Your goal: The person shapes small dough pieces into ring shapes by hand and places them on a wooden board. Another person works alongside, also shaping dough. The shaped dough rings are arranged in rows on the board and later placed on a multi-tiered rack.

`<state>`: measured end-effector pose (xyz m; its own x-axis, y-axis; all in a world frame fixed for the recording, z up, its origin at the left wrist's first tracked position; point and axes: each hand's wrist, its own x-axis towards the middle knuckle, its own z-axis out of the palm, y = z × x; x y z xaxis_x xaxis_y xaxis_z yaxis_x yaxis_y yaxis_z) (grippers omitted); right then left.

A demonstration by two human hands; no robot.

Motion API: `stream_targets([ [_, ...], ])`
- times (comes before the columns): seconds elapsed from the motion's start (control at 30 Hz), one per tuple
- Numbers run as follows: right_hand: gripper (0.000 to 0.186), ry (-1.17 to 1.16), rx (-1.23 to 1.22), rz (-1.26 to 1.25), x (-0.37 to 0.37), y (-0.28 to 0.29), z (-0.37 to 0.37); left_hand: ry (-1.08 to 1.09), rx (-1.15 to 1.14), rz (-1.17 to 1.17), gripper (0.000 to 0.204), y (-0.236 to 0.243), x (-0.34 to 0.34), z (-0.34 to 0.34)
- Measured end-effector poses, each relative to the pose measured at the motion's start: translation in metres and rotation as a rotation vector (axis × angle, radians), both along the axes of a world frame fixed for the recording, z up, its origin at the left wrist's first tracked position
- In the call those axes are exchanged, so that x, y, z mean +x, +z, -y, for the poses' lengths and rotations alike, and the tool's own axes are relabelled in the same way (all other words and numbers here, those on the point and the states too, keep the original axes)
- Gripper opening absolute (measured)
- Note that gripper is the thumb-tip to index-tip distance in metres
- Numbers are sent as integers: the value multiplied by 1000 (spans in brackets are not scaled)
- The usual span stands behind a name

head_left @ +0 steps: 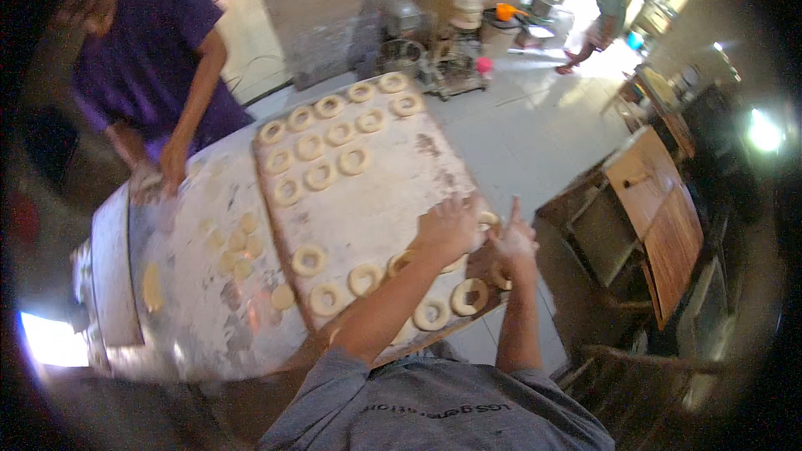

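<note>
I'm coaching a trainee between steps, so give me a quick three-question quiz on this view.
1. True or false: flat dough discs lie left of the board holding the dough rings.
2. What colour shirt is the co-worker at the left wearing?
3. The wearer's left hand and right hand are nearest which part of the board?
A) Far left corner
B) Right side
C) Near left corner

Key: 1 true; 2 purple; 3 B.

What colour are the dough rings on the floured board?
Pale cream-yellow dough rings, best seen in the head view.
</note>
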<state>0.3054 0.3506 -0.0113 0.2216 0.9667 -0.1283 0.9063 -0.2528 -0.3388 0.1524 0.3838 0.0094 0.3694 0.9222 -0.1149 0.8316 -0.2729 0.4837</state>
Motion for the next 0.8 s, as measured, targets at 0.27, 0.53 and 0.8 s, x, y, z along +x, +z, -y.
stream_targets([
  [0.27,41,404,325,-244,-146,45,15,500,362,348,62,-5,-121,69],
  [0.53,20,1026,113,-321,-430,-31,36,1031,177,549,44,-48,-373,218],
  [0.8,29,1349,475,193,-526,-28,27,1021,110,472,29,-75,-439,249],
])
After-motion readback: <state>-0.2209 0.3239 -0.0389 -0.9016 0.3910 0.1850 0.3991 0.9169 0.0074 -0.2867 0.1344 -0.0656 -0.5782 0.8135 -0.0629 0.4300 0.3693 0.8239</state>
